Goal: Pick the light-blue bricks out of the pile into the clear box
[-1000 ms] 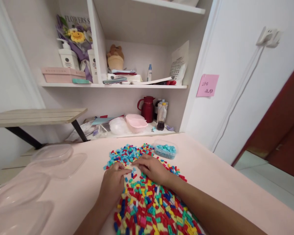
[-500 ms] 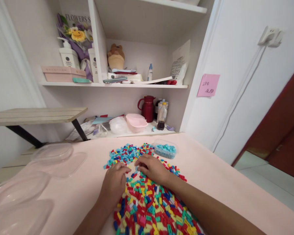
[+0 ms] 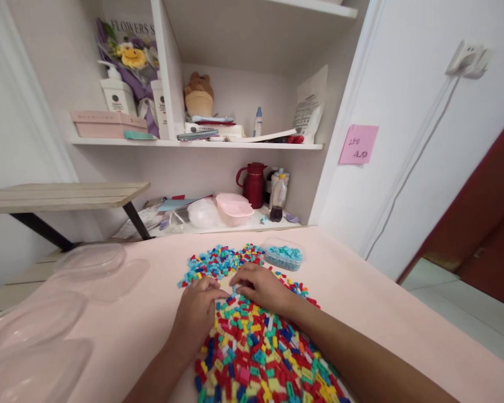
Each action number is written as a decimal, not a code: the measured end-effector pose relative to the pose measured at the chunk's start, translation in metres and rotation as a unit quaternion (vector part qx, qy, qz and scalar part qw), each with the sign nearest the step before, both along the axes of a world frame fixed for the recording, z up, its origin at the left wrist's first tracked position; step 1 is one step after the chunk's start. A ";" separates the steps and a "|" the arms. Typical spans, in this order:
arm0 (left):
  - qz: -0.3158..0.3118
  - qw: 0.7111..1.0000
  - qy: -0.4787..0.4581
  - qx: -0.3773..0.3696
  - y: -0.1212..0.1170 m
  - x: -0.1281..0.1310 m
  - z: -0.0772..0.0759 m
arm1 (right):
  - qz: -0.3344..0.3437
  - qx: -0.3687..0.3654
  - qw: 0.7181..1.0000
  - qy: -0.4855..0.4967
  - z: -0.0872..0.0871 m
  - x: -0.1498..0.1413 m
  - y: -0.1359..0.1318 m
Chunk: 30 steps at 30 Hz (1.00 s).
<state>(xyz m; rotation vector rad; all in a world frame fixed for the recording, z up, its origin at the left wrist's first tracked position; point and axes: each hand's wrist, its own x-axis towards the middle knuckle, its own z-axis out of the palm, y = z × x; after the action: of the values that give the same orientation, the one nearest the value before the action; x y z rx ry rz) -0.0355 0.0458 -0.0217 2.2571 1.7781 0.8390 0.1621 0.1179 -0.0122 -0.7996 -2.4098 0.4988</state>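
Loose toy bricks [image 3: 252,347] of many colours spread in a large heap under and in front of my hands. My left hand [image 3: 198,307] rests at the heap's left edge, with a finger stretched right towards the other hand and fingers apart. Over the far end of the heap, my right hand [image 3: 260,286] is curled, and a small light blue toy brick [image 3: 234,289] shows between its thumb and finger. Behind the hands lies a second pile of mostly blue bricks [image 3: 212,262]. A clear plastic container [image 3: 285,267] with light blue bricks stands to its right.
Clear plastic containers and lids [image 3: 90,260] lie along the table's left side. A white shelf unit [image 3: 235,146] rises behind the pink table [image 3: 361,313]. It holds a red jug [image 3: 254,184], a bottle [image 3: 278,198] and a pink box [image 3: 234,207].
A finger of my left hand reaches slightly farther right, closer to the right fingertips. My right hand has shifted slightly left. The view has tilted slightly.
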 end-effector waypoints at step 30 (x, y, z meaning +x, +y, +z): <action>-0.012 1.000 0.012 0.017 0.001 0.002 -0.003 | -0.018 -0.012 1.000 0.003 -0.002 -0.001 0.002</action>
<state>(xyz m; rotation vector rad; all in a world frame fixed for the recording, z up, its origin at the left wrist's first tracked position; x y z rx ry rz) -0.0336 0.0466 -0.0245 2.3140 1.7569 0.8493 0.1614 0.1201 -0.0141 -0.8493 -2.3839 0.5156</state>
